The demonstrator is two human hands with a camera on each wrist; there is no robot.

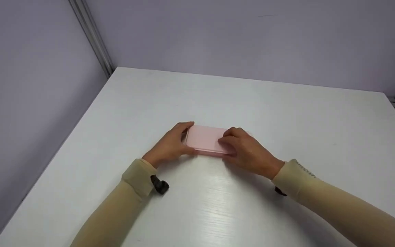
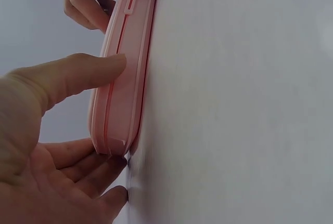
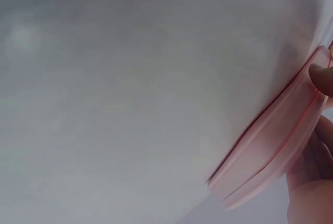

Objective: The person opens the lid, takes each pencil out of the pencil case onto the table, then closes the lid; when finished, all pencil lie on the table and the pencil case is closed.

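Little else lies about the pink case: only the tan sleeves with a small black piece at each wrist, and nothing stands between the hands and the case. The case lies flat near the middle of the desk, closed, its seam running along its side (the left wrist view shows a small slot in that side). The left hand grips the case's left end, thumb on the near edge and fingers curled round the far corner. The right hand covers the right end, fingers bent over the top and thumb at the near edge, so its grip too is closed on the case. In the right wrist view a fingertip presses the rim. The desk is white, glossy toward the near side, and stands in a corner of pale lilac walls with metal strips at the joins.
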